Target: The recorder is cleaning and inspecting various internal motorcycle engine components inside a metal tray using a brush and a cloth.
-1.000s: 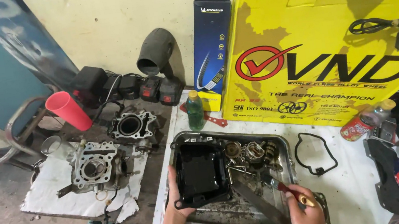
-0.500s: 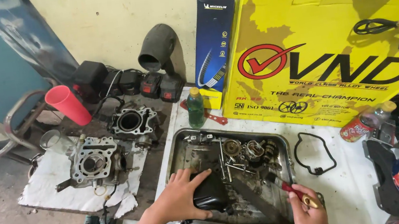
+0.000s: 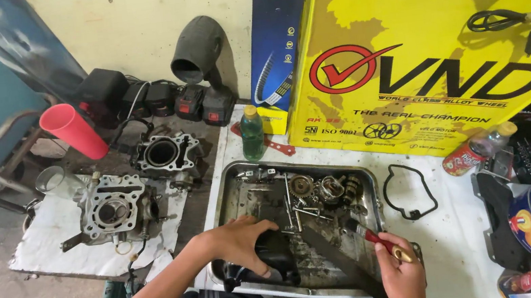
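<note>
Many small engine parts (image 3: 315, 190) fill steel tray (image 3: 224, 190)

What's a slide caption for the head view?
Left hand grips black engine cover in metal tray; right hand holds brush.

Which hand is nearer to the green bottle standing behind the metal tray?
Left. The left hand rests on a black part in the tray, below the green bottle. The right hand, holding a red-handled brush, is at the tray's near right corner, farther away.

Crowded metal tray, open tabletop to its right

The shallow steel tray (image 3: 225, 198) is cluttered with small gears and bolts (image 3: 316, 193) at the back; bare white tabletop lies around the black rubber gasket loop (image 3: 410, 191).
</note>
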